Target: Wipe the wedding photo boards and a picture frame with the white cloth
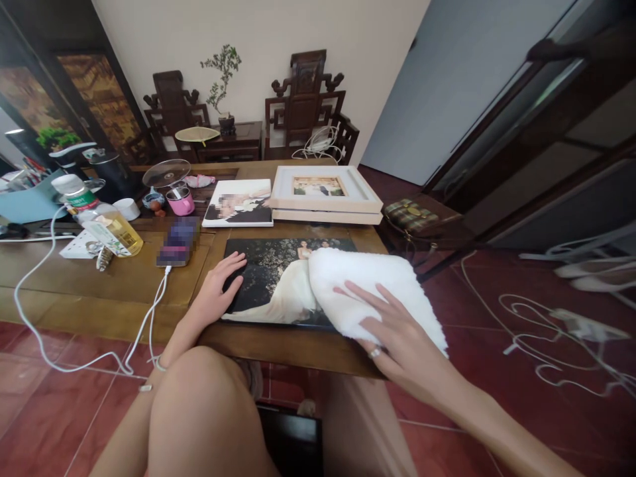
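A glossy wedding photo panel [288,285], showing a long pale gown against dark foliage, lies flat at the table's near edge. My left hand [223,281] rests on its left side with the fingers stretched out. Over the panel's right part lies a fluffy white towel [358,278], which hides that area and hangs past the panel's right edge. My right hand [392,324] has hold of the towel, fingers spread on top and the thumb at its near edge.
Behind the panel are a white-bordered photo [238,202] and stacked picture frames [322,192]. Left on the wooden table stand a phone [179,242] with a charging cable, a bottle [109,225] and a pink cup [181,201]. A plaid bag [412,215] sits at right; cables [541,331] trail over the floor.
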Tool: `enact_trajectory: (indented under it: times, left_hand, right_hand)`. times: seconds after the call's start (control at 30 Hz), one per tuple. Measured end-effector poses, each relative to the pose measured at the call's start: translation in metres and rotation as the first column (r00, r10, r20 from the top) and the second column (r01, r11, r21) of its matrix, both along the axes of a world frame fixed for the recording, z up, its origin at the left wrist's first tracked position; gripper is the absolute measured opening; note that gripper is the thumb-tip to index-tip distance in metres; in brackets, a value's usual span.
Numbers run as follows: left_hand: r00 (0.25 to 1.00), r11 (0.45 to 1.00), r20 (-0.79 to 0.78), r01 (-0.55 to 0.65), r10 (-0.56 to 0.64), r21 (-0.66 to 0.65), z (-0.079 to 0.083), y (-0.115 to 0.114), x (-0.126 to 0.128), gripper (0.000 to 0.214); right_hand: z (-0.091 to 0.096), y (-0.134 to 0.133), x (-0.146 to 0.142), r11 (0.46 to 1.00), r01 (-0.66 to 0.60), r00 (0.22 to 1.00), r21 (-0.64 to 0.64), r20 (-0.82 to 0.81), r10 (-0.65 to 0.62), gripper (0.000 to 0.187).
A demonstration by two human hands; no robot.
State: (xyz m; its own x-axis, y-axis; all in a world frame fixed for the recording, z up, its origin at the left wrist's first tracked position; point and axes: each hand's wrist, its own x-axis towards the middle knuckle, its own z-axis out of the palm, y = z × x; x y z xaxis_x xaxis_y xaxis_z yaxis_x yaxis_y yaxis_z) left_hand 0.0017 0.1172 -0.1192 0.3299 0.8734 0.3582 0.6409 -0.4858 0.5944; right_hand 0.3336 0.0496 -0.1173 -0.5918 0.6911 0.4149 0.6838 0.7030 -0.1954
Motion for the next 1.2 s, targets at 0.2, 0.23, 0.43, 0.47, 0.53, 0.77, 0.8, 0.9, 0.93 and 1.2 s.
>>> enact_trajectory:
  times: [0.2, 0.23, 0.43, 0.47, 0.53, 0.77, 0.8, 0.9, 0.93, 1.2]
  left_hand:
    - [1.0, 1.0, -0.015, 0.0, 0.0, 0.0, 0.0, 0.0, 0.001, 0.036]
    - [1.0, 1.0, -0.013, 0.001, -0.001, -0.002, 0.0, 0.0, 0.001, 0.036]
    - [1.0, 1.0, -0.008, -0.006, 0.006, -0.006, 0.0, 0.001, 0.001, 0.035]
    - [1.0, 1.0, -0.009, -0.006, 0.006, -0.005, -0.001, 0.001, 0.001, 0.035]
    - [1.0, 1.0, -0.01, -0.007, 0.007, -0.001, -0.001, 0.001, 0.001, 0.035]
    - [1.0, 1.0, -0.008, -0.008, 0.008, -0.003, -0.001, 0.001, 0.0, 0.035]
    - [1.0, 1.0, -0.006, -0.008, 0.008, -0.003, -0.001, 0.001, 0.001, 0.035]
    - [1.0, 1.0, -0.006, -0.01, 0.01, -0.005, -0.001, 0.001, 0.001, 0.035]
    - [1.0, 1.0, -0.007, -0.01, 0.01, -0.006, -0.001, 0.001, 0.001, 0.035]
    - [1.0, 1.0, -0.01, -0.007, 0.007, 0.0, -0.001, 0.0, 0.0, 0.034]
  right_hand:
    - [0.003, 0.012, -0.003, 0.999, -0.039, 0.999, -0.032, 0.028, 0.04, 0.018]
    - [0.003, 0.018, -0.004, 0.999, -0.037, 0.999, -0.032, 0.031, 0.038, 0.018]
    - [0.002, 0.062, -0.008, 0.998, -0.033, 0.998, -0.055, 0.052, 0.036, 0.018]
    - [0.002, 0.069, -0.009, 0.998, -0.025, 0.998, -0.063, 0.049, 0.028, 0.018]
    - [0.002, 0.081, -0.013, 0.997, 0.003, 0.999, -0.072, 0.04, 0.0, 0.018]
    - [0.007, 0.073, -0.046, 0.995, 0.076, 0.995, -0.064, 0.063, -0.072, 0.02]
    - [0.008, 0.064, -0.052, 0.996, 0.05, 0.997, -0.068, 0.058, -0.046, 0.022]
    - [0.012, 0.028, -0.064, 0.992, -0.086, 0.995, -0.094, 0.037, 0.089, 0.026]
    - [0.012, 0.015, -0.066, 0.985, -0.135, 0.99, -0.104, 0.031, 0.139, 0.026]
    - [0.009, -0.011, -0.031, 0.98, -0.172, 0.985, -0.102, 0.004, 0.173, 0.021]
